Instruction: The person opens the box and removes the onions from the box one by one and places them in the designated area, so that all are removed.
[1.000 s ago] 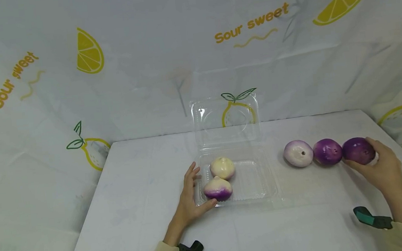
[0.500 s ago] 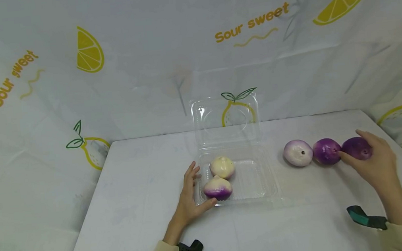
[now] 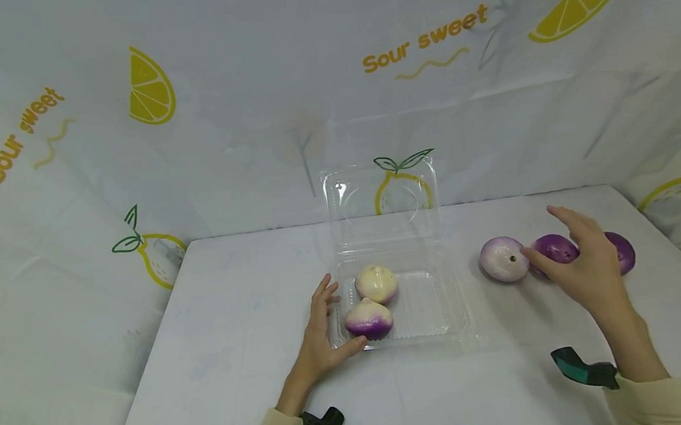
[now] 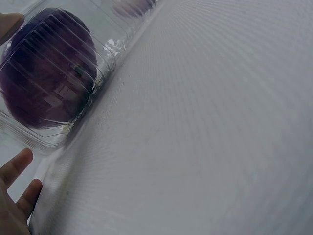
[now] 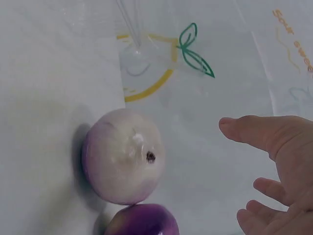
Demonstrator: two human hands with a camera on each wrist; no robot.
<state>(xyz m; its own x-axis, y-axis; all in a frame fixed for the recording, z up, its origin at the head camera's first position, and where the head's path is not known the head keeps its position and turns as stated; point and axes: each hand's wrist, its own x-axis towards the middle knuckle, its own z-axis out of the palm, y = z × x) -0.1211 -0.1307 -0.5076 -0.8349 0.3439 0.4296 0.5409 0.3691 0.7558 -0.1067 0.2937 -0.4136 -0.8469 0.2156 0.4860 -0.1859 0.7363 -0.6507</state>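
Two onions (image 3: 369, 321) lie in the clear box (image 3: 430, 302) by the spread left hand (image 3: 320, 346), contact unclear; reaching seems the step, the wide right hand (image 3: 590, 273) needing to grip the pale onion (image 3: 499, 259) outside.

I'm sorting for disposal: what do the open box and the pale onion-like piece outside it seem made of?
The box looks like glossy clear plastic: the backdrop shows through its raised lid, and its walls are ribbed. The pale piece is smooth with shiny highlights; possibly painted plastic or foam, though real onion remains possible.
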